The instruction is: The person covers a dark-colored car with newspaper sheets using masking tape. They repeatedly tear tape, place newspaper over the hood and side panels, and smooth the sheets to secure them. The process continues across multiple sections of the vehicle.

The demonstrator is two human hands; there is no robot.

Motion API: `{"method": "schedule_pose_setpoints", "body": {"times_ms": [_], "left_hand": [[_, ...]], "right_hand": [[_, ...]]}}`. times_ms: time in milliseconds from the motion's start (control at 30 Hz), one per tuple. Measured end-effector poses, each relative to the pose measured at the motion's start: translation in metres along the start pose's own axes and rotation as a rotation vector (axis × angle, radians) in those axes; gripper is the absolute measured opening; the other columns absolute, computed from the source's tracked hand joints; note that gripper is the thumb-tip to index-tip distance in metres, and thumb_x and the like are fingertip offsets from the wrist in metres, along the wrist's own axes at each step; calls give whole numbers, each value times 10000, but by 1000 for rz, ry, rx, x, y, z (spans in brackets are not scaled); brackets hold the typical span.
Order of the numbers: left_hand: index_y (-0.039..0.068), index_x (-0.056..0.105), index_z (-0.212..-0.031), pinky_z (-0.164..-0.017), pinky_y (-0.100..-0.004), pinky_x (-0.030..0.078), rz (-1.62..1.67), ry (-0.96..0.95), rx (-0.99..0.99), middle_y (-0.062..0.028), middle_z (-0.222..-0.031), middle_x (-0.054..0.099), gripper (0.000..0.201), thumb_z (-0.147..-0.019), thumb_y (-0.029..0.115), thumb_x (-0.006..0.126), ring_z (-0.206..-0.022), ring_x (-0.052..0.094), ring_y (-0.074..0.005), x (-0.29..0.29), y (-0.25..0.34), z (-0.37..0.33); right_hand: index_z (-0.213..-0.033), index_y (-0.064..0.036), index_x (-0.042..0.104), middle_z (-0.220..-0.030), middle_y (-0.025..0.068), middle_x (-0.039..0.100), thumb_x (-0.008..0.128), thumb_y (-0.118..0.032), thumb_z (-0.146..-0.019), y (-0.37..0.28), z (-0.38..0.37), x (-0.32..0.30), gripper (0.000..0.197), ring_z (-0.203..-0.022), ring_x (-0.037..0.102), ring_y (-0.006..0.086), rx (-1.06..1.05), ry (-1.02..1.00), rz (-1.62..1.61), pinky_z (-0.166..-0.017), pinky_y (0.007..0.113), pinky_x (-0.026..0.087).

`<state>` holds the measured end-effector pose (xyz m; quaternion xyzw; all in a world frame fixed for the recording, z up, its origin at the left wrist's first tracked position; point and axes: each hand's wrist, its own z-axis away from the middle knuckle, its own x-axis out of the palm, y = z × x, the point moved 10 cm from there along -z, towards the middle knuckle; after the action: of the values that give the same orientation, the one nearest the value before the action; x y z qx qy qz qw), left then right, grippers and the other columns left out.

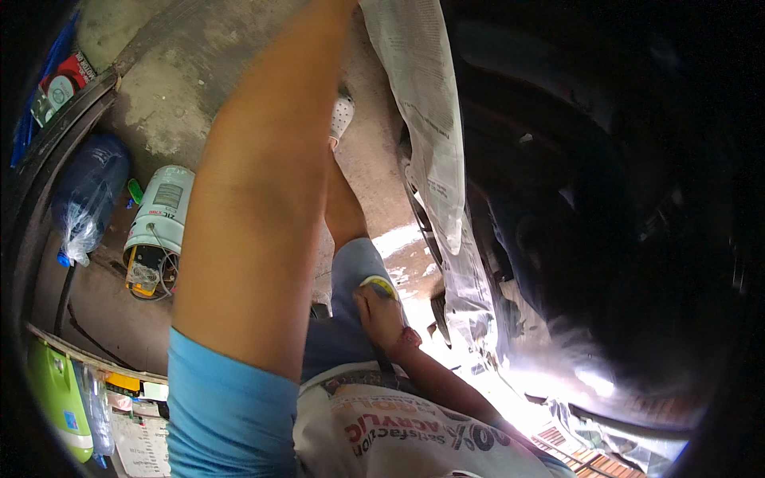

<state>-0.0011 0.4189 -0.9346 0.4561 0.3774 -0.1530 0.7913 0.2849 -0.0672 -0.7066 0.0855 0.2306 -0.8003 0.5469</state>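
Observation:
My left arm (263, 183) in a light blue sleeve stretches large across the view and leaves at the top edge, so its hand is hidden. Beyond that edge runs a long printed sheet of newspaper (430, 103), hanging along a dark, glossy body on the right. My right hand (378, 315), with a red band at the wrist, rests on my thigh. Its fingers are closed round what looks like a roll of tape (382, 285), of which only a yellow and white rim shows.
On the left, a white bucket (163, 199) lies tilted with a yellow-black device in it. Beside it are a plastic-wrapped blue jug (92, 191) and a green container (60, 390). Clear plastic sheeting (474, 307) hangs below the newspaper. My foot wears a white clog (343, 115).

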Motion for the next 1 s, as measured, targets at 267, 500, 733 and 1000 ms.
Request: {"method": "schedule_pose_setpoints", "body": {"times_ms": [267,500,733,1000], "left_hand": [[52,628,-1426,-1056,-492,496,-67,-361,-69,-241,-1337,677,722,-906,545,718,-1257,638,-403,-58,-184,196],[79,692,-1225,-933,-518,548,-241,-674,-620,-226,-1189,730,514,-902,478,679,-1095,695,-438,-277,-396,531],[106,770,-1131,-997,-480,544,-136,-364,-880,-172,-1185,766,472,-880,506,778,-1135,710,-390,-447,-446,566],[-7,642,-1337,-1054,-369,500,607,47,-287,-139,-1292,698,450,-993,266,739,-1195,661,-246,-557,-208,220]], "right_hand": [[-1346,-72,633,-1020,277,736,623,-265,-1036,-60,-15,-45,365,-907,714,476,-157,141,-51,-797,535,576],[-1594,-59,398,-1115,334,704,611,-311,-1007,-138,-2,-112,674,-953,706,482,-111,101,180,-840,550,560],[-1659,-77,233,-1198,365,679,573,-226,-976,-208,-17,-171,777,-1078,676,515,-335,178,250,-982,558,524],[-1615,-82,330,-1212,354,682,529,-179,-927,-382,-49,-255,723,-1060,679,519,-551,317,193,-959,572,519]]}}
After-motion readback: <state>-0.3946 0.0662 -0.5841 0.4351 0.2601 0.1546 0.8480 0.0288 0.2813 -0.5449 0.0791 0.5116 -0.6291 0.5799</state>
